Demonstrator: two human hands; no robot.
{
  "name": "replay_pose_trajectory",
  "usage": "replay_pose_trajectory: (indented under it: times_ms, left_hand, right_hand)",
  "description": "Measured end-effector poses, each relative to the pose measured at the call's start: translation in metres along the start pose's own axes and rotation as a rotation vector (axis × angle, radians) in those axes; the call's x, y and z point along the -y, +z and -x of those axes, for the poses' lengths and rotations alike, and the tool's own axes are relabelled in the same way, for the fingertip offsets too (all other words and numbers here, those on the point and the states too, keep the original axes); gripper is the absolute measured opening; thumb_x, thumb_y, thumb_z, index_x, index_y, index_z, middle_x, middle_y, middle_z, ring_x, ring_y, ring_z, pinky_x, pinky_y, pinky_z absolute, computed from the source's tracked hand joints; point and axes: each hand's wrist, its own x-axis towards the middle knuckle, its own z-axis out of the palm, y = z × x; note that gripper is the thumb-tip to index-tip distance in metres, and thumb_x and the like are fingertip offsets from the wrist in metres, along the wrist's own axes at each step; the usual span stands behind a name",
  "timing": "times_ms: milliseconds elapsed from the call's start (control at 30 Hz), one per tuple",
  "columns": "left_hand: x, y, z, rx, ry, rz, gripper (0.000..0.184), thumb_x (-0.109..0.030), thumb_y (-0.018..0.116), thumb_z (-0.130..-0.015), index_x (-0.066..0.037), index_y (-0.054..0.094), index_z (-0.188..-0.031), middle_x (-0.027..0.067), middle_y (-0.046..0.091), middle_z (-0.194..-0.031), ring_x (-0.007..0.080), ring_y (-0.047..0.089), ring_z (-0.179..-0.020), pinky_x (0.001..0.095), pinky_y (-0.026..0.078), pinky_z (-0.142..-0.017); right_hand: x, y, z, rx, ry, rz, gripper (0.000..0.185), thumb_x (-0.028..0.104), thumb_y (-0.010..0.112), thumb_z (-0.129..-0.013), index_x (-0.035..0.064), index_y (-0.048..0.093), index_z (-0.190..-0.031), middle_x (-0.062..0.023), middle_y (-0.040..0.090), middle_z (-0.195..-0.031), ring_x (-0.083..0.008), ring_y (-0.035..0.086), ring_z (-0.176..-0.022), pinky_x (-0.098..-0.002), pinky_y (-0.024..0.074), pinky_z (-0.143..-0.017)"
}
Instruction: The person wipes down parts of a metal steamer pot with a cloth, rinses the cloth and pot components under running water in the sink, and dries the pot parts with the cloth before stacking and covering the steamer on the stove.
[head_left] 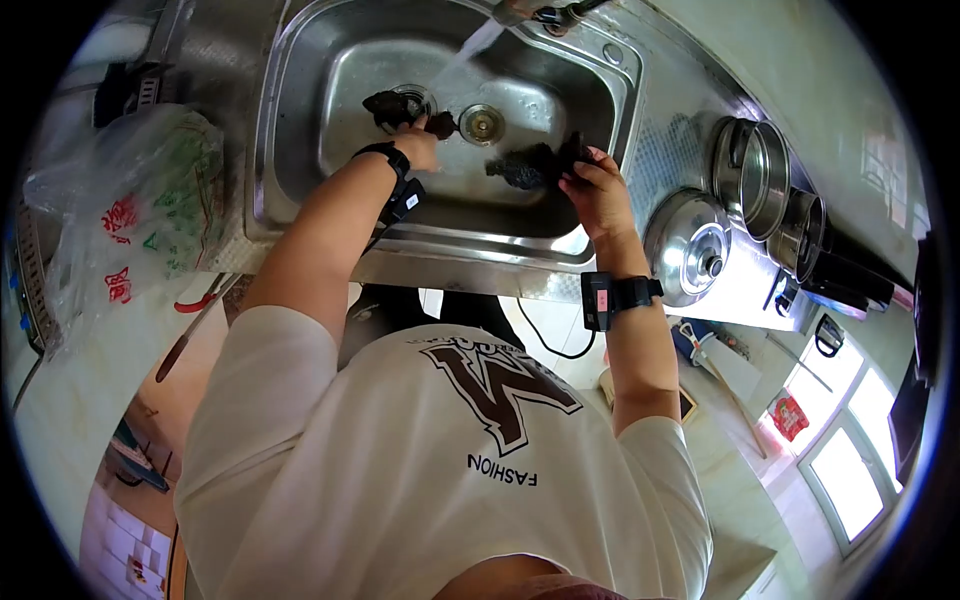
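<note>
Clump [520, 166] pinched in right grip [605, 195], trailing leftward.

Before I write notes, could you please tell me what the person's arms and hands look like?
The left hand and right hand are ungloved. Short off-white sleeves cover the upper arms. Each forearm wears a black strap with a black box; the left label is whitish, the right label pinkish.

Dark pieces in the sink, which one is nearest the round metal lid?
The ragged dark piece held in the right hand. The other dark pieces are by the left hand, farther from the metal lid.
</note>
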Motion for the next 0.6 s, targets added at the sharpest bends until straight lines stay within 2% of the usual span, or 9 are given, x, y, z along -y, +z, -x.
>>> replay_pose_trajectory:
  times_ms: [67,100,133,200,233,267,367,500,600]
  left_hand:
    - [0.006,0.008,-0.019,0.027,-0.065,-0.164,0.056,-0.022,0.067,-0.080,-0.013,0.054,-0.133,0.0178,0.022,-0.154,0.0449,0.032,-0.133,0.0491,0.036,-0.106]
    - [0.005,0.006,-0.009,-0.094,-0.006,-0.185,0.051,-0.021,0.068,-0.080,-0.006,0.057,-0.128,0.0179,0.044,-0.141,0.0401,0.046,-0.124,0.0463,0.042,-0.100]
    - [0.007,0.002,0.003,-0.098,-0.011,-0.196,0.051,-0.021,0.068,-0.080,-0.006,0.057,-0.128,0.0179,0.044,-0.141,0.0401,0.046,-0.124,0.0463,0.042,-0.100]
    - [0.003,-0.018,0.043,-0.292,0.268,0.307,0.048,-0.018,0.070,-0.080,-0.002,0.059,-0.124,0.0176,0.058,-0.125,0.0349,0.057,-0.111,0.0425,0.046,-0.094]
    - [-0.004,-0.024,0.064,-0.379,0.323,0.610,0.041,-0.011,0.070,-0.080,0.000,0.060,-0.118,0.0126,0.065,-0.110,0.0251,0.063,-0.097,0.0352,0.049,-0.087]
    - [-0.012,-0.031,0.081,-0.388,0.322,0.595,0.041,-0.011,0.070,-0.080,0.000,0.060,-0.118,0.0126,0.065,-0.110,0.0251,0.063,-0.097,0.0352,0.049,-0.087]
    - [-0.036,-0.043,0.120,-0.493,0.443,1.334,0.024,0.004,0.061,-0.082,-0.003,0.058,-0.105,0.0031,0.060,-0.101,0.0124,0.057,-0.097,0.0261,0.047,-0.086]
    - [-0.077,-0.053,0.161,-0.641,0.693,1.072,0.032,0.011,0.052,-0.084,-0.003,0.054,-0.113,0.0054,0.059,-0.113,0.0142,0.055,-0.107,0.0285,0.044,-0.095]
    - [-0.083,-0.058,0.178,-0.800,0.715,0.770,0.058,0.012,0.052,-0.083,-0.009,0.044,-0.137,0.0088,0.058,-0.121,0.0174,0.055,-0.112,0.0313,0.044,-0.098]
  right_hand:
    - [0.004,-0.006,0.005,0.000,0.011,0.017,0.027,0.001,0.060,-0.081,0.0089,0.053,-0.106,-0.0065,0.059,-0.097,-0.0192,0.059,-0.078,-0.0322,0.0514,-0.071]
    - [0.007,-0.007,0.009,0.000,0.008,0.008,0.027,0.001,0.060,-0.081,0.0089,0.053,-0.106,-0.0065,0.059,-0.097,-0.0192,0.059,-0.078,-0.0322,0.0514,-0.071]
    - [0.010,-0.005,0.012,0.017,0.002,0.045,0.028,0.001,0.061,-0.081,0.0090,0.054,-0.106,-0.0061,0.059,-0.097,-0.0185,0.059,-0.078,-0.0311,0.0514,-0.071]
    - [0.014,0.001,0.014,0.048,-0.016,0.068,0.028,0.002,0.062,-0.080,0.0090,0.054,-0.106,-0.0057,0.058,-0.097,-0.0179,0.059,-0.079,-0.0300,0.0513,-0.071]
    - [0.014,0.005,0.013,0.086,-0.023,0.118,0.030,0.001,0.064,-0.079,0.0092,0.054,-0.107,-0.0054,0.058,-0.098,-0.0175,0.059,-0.079,-0.0293,0.0513,-0.071]
    - [0.013,0.010,0.012,0.123,-0.031,0.170,0.032,0.001,0.065,-0.079,0.0094,0.054,-0.107,-0.0051,0.058,-0.098,-0.0170,0.059,-0.079,-0.0285,0.0513,-0.071]
    - [0.009,0.042,0.016,0.222,-0.095,0.275,0.047,-0.001,0.068,-0.075,0.0086,0.052,-0.118,-0.0067,0.057,-0.106,-0.0177,0.058,-0.092,-0.0286,0.0511,-0.075]
    - [0.019,0.094,0.032,0.539,-0.116,0.366,0.075,-0.005,0.071,-0.071,0.0077,0.042,-0.138,-0.0097,0.056,-0.117,-0.0197,0.057,-0.105,-0.0304,0.0510,-0.085]
    - [0.033,0.106,0.036,0.585,-0.151,0.494,0.049,0.001,0.070,-0.078,0.0053,0.055,-0.125,-0.0049,0.063,-0.103,-0.0159,0.060,-0.093,-0.0290,0.0495,-0.080]
